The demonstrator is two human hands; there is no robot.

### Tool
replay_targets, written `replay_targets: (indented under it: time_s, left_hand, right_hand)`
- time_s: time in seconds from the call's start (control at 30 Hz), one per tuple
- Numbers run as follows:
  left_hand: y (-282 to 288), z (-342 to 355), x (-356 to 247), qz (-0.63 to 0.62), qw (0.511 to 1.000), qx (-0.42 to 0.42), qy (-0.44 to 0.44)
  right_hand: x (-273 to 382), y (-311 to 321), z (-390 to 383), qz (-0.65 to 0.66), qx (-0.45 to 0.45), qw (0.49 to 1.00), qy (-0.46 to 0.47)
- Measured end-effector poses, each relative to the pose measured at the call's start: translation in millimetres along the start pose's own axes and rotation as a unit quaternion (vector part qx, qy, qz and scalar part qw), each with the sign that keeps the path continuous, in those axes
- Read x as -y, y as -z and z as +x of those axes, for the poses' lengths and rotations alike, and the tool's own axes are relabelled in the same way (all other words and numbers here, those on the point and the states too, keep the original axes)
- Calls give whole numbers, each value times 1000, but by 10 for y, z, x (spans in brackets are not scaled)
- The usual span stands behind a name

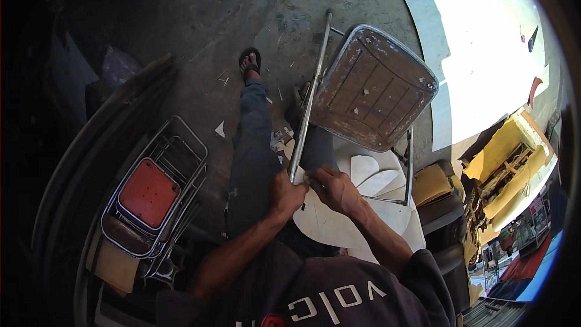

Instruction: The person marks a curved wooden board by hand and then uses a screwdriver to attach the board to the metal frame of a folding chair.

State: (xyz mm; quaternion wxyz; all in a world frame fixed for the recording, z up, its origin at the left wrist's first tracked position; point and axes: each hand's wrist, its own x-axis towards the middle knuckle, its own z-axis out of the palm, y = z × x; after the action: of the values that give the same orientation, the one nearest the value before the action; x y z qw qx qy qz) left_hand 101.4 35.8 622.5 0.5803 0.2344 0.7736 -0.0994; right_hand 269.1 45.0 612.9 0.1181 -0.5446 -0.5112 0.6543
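A metal folding chair (375, 88) with a worn brown metal seat lies tilted across my right leg, its long chrome tube (311, 103) running down toward me. My left hand (284, 195) is closed round the lower end of that tube. My right hand (336, 191) is closed beside it, fingers at a small pale piece (299, 175) against the tube; its exact grip is partly hidden. Under the chair and my right forearm lie cut white board pieces (372, 175) on a larger pale board (318, 224).
Stacked folding chairs (148, 194) with a red seat stand at left beside a dark curved edge (121, 94). A large white sheet (472, 60) lies on the concrete floor (193, 6) at upper right. Torn yellow foam seating (508, 169) is at right. Scraps lie near my feet.
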Motion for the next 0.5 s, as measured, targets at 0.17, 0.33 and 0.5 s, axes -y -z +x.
replay_targets:
  time_s: [0.17,0.33,0.5]
  left_hand:
    - [27,-20,-73,-14,999,18,27]
    - [22,-19,-41,5,1000,5,30]
    - [23,-27,-65,-2,1000,14,18]
  right_hand:
    - [8,-87,-3,-82,57,988,-119]
    - [213,133,40,-24,-50,998,-23]
    - [-134,-25,-75,-28,4,999,25]
